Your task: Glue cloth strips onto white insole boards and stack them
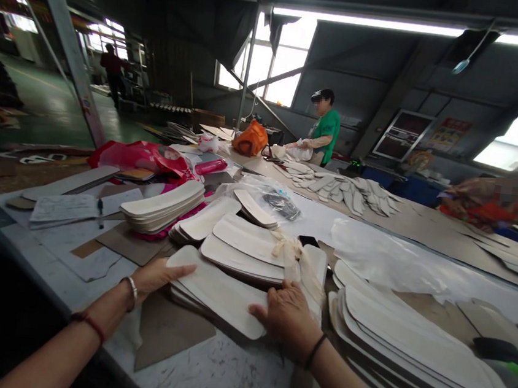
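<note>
A small stack of white, slightly curved panels with rounded corners (218, 291) lies in front of me, between my hands. My left hand (160, 279) grips its left end, thumb on the top panel and fingers out of sight below. At the right end is my right hand (287, 317), its thumb on the top panel and its fingers curled past the far edge. Just behind, touching or nearly so, rests a larger stack of similar panels (249, 242) with a pale cloth strip (288, 249) draped on it.
A tall panel stack (414, 340) stands to my right, another (163, 205) at back left. Papers (65, 207) and a pen (100, 211) lie left. Clear plastic sheeting (382, 256) covers part of the table. Across it, a person in green (328, 130) stands behind scattered panels (356, 192).
</note>
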### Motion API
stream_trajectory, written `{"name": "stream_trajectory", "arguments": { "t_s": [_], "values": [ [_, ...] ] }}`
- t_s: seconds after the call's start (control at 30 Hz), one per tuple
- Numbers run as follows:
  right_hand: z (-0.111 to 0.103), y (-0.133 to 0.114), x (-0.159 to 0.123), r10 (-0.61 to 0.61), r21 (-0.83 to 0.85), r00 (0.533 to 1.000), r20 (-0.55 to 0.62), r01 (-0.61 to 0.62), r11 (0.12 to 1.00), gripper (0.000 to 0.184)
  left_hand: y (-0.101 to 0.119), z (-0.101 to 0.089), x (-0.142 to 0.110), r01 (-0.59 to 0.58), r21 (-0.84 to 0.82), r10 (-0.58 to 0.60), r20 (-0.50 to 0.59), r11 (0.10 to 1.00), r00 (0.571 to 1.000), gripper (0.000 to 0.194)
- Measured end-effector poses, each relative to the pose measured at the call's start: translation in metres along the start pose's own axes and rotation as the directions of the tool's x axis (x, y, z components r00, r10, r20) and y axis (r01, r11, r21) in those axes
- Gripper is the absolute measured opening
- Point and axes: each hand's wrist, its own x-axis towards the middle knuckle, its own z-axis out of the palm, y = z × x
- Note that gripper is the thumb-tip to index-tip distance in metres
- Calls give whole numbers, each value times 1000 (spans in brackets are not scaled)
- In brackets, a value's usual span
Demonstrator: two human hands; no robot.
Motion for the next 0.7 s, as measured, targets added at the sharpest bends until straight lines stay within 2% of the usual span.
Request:
{"name": "stream_trajectory", "arguments": {
  "t_s": [0.13, 0.3, 0.4, 0.5, 0.6, 0.7],
  "values": [
    [-4, 0, 3, 21, 24, 1000, 17, -21, 999, 54, -2, 2, -5, 8, -117, -2, 53, 993, 999, 51],
    [-10, 7, 0, -11, 83, 1000, 18, 9, 996, 66, -3, 3, -42, -42, -150, 43, 3, 988, 999, 57],
    [-6, 5, -18, -61, 105, 995, -78, 69, 992, 60, -18, -6, -68, -165, 6, 164, -118, 986, 979, 65],
    [12, -2, -42, -79, 138, 969, -232, 113, 984, 45, -48, -14, -87, -202, 149, 230, -206, 968, 951, 62],
    [34, -7, -56, -136, 230, 940, -312, 214, 949, 35, -72, -20, -96, -244, 202, 283, -193, 948, 939, 57],
    [39, -7, -64, -166, 270, 919, -357, 272, 924, 32, -79, -19, -101, -265, 202, 300, -169, 943, 939, 63]
  ]
}}
